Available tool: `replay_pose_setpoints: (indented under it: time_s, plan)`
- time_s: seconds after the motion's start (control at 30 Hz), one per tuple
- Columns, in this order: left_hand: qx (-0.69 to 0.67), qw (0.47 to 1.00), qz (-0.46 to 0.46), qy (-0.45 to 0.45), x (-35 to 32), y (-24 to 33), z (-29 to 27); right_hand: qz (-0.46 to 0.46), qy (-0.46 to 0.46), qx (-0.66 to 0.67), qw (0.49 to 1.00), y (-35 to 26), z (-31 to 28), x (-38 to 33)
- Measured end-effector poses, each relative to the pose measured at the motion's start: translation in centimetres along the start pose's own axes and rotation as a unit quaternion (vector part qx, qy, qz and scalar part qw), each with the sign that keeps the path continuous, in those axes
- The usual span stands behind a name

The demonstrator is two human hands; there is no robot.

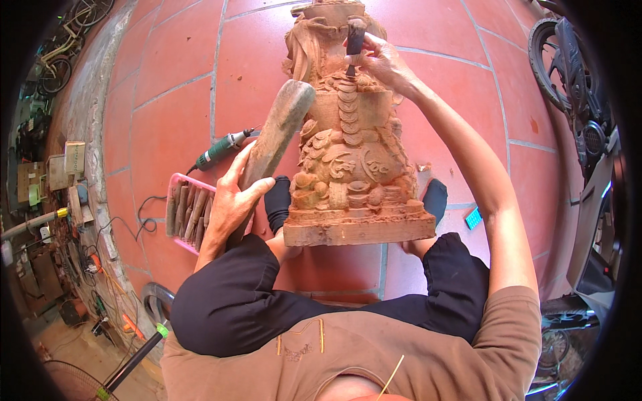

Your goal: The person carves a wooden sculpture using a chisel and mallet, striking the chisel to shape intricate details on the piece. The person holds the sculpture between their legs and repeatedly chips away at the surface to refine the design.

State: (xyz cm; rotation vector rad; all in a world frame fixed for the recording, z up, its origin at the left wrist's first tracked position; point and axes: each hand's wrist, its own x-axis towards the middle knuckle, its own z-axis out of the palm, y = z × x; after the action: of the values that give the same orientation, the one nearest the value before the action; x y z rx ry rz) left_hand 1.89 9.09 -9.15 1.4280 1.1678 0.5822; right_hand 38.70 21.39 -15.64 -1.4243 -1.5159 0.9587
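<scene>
A large reddish wood carving [351, 154] with coin and scroll shapes lies between my legs on the tiled floor, its base toward me. My left hand [234, 194] grips a thick wooden mallet [277, 130], raised beside the carving's left flank. My right hand [378, 60] holds a dark-handled chisel [354, 41] upright, its tip set against the upper part of the carving.
A pink tray [189, 212] of several chisels lies left of my knee. A green rotary power tool [224, 148] with a cord lies on the red tiles [167, 100] beyond it. A motorbike [575, 87] stands at the right; bicycles and workshop clutter line the left.
</scene>
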Motion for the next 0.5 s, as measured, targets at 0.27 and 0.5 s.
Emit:
replay_pose_setpoints:
  time_s: [0.27,0.5]
  plan:
    - [0.05,0.997,0.043,0.036,2.0,5.8,-3.0,-0.039,0.012,-0.092,0.995,-0.8,0.6,-0.4]
    - [0.156,0.978,0.138,-0.01,7.4,13.6,-3.8,-0.061,0.011,-0.091,0.994,-0.2,0.2,-0.4]
